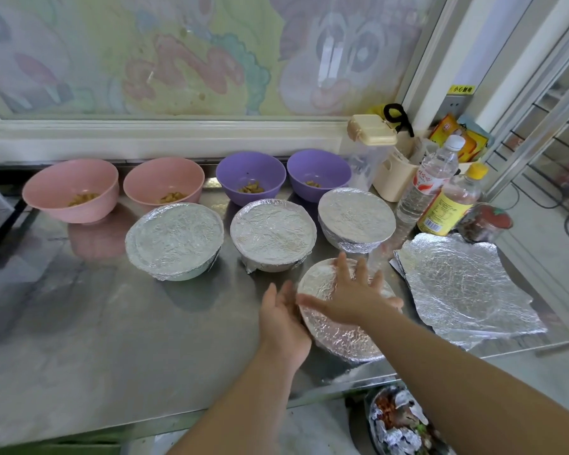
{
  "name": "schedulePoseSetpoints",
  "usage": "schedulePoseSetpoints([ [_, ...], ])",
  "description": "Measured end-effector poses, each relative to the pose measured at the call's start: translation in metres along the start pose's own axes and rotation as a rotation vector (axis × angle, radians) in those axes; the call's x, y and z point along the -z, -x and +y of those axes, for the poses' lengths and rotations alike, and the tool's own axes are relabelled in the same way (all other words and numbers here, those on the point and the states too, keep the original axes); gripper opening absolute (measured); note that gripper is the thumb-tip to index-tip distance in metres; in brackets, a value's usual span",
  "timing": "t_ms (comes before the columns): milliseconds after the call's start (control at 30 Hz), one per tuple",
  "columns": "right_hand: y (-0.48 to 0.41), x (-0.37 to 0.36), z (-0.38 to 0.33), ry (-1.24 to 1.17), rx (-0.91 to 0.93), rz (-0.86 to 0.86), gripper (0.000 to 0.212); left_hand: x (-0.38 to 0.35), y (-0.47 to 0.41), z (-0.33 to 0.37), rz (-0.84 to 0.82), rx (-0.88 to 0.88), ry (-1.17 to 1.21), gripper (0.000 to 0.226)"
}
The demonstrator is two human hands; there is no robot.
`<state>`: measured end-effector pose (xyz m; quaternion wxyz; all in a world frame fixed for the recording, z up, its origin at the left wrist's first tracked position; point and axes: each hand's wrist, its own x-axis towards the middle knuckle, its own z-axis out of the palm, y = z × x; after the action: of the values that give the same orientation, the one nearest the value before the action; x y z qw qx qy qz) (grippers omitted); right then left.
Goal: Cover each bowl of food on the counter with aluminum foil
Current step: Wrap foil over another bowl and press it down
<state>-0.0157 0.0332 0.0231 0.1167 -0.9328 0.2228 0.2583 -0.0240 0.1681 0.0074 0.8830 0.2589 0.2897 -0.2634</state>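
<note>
Foil is wrapped tight over the front bowl (339, 336) under our hands. Our right hand (352, 290) lies flat on its top with fingers spread, and our left hand (283, 310) presses open-palmed against its left side; neither grips. This bowl sits near the front edge of the steel counter (112, 323). Just behind it stand 3 more foil-covered bowls (174, 239) (273, 233) (357, 218) in a row. Farther back, 2 pink bowls (71, 188) (163, 178) and 2 purple bowls (250, 172) (319, 170) are uncovered, each holding a little yellowish-brown food. Loose foil sheets (463, 284) lie stacked right of our right hand, near 2 bottles (434, 178) (454, 201)
</note>
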Motion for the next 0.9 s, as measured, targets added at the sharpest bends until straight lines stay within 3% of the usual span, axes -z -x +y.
schedulePoseSetpoints([
  [67, -0.007, 0.007, 0.004, -0.016, -0.006, -0.027, 0.153, -0.002, 0.003, 0.001, 0.044, -0.078, -0.032, 0.045],
  [167, -0.005, 0.022, 0.012, 0.016, -0.005, -0.010, 0.143, -0.006, 0.019, -0.010, 0.068, -0.122, -0.089, 0.032],
  [333, -0.015, 0.013, 0.023, 0.000, 0.101, 0.046, 0.154, -0.012, 0.023, -0.039, 0.063, -0.119, -0.089, 0.049],
  [600, -0.009, 0.011, 0.021, -0.007, 0.083, 0.059, 0.160, -0.011, 0.006, -0.048, 0.144, -0.161, -0.108, 0.058],
  [900, 0.001, 0.017, 0.032, 0.009, 0.066, 0.005, 0.160, -0.007, 0.002, -0.008, 0.103, -0.129, -0.331, 0.045],
])
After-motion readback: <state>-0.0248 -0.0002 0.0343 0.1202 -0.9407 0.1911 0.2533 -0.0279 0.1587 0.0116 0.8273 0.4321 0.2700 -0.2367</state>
